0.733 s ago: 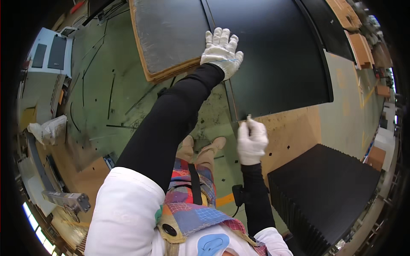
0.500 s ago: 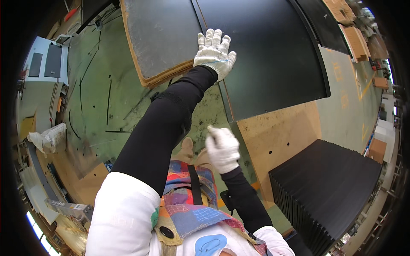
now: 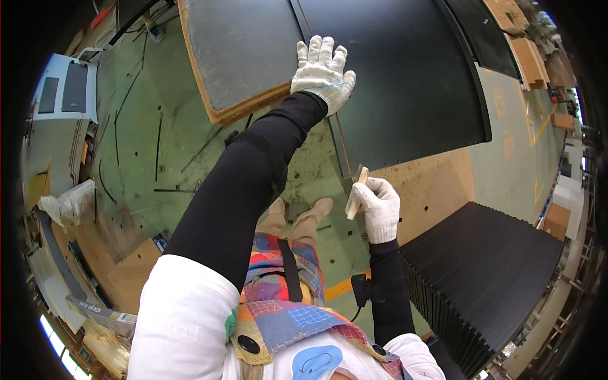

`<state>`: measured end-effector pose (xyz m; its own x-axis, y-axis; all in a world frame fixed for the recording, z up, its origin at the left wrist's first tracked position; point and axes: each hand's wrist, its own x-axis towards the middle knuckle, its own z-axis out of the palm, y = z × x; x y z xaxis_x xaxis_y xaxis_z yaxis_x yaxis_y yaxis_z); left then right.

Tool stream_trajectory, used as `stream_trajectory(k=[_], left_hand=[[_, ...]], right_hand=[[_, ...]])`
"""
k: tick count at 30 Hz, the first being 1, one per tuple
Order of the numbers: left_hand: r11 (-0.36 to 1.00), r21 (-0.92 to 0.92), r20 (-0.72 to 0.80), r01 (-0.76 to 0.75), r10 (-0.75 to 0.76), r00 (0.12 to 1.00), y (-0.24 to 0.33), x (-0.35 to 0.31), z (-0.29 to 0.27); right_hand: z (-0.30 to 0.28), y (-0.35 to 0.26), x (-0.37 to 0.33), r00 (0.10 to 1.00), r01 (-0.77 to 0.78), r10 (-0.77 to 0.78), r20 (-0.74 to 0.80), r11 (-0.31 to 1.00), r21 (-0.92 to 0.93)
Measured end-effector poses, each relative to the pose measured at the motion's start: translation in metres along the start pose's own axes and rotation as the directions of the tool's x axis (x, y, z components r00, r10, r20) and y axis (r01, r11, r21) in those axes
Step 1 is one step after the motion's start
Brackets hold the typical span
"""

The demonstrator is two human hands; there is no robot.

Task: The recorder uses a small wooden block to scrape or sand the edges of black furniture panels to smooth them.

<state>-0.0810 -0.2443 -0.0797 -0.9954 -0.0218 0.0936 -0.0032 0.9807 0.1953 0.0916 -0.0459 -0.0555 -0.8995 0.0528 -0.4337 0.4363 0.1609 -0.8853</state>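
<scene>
My left hand (image 3: pixel 323 75), in a white knit glove, lies flat with its fingers spread on the left edge of a large black panel (image 3: pixel 405 95). A thin brown line (image 3: pixel 342 144) runs along that edge, passing under the hand. Below the panel's near left corner, my right hand (image 3: pixel 382 214), gloved too, pinches a short, pale, flat tool (image 3: pixel 356 195) that looks like a wooden-handled scraper with a thin blade. Its upper end is close to the corner; whether it touches cannot be told.
Left of the panel is a grey-topped board (image 3: pixel 240 57) with worn wooden edges. A tall stack of black panels (image 3: pixel 487 266) stands at lower right, beside a tan board (image 3: pixel 443 180). Dark strips (image 3: pixel 158 145) lie on the green floor at left. A pale machine (image 3: pixel 69 88) stands far left.
My right hand has moved up and right to the panel's near corner, and the tool now shows plainly in it. My left hand has shifted slightly, still flat on the panel.
</scene>
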Motion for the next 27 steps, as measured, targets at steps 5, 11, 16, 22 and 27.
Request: stream_trajectory(k=[5,11,16,22,27], left_hand=[[0.999,0.047,-0.036,-0.009,0.011,0.999,0.000,0.000,0.007],[0.999,0.035,-0.034,-0.006,0.007,0.999,0.001,0.000,0.005],[1.000,0.021,-0.032,0.009,-0.008,0.999,0.000,-0.001,0.003],[0.999,0.039,-0.063,0.002,0.000,0.998,0.000,-0.001,0.004],[0.999,0.037,-0.063,-0.010,0.012,0.998,0.000,-0.001,0.006]], right_hand=[[0.000,0.005,0.006,0.996,-0.035,0.026,0.088,0.994,0.102],[0.004,0.004,0.004,0.997,-0.052,0.043,0.071,0.989,0.137],[-0.003,-0.001,0.005,0.991,-0.095,0.078,0.109,0.982,0.163],[0.006,0.001,0.005,0.992,-0.058,0.034,0.122,0.978,0.198],[0.010,0.005,0.007,0.990,0.009,-0.024,0.138,0.994,0.107]])
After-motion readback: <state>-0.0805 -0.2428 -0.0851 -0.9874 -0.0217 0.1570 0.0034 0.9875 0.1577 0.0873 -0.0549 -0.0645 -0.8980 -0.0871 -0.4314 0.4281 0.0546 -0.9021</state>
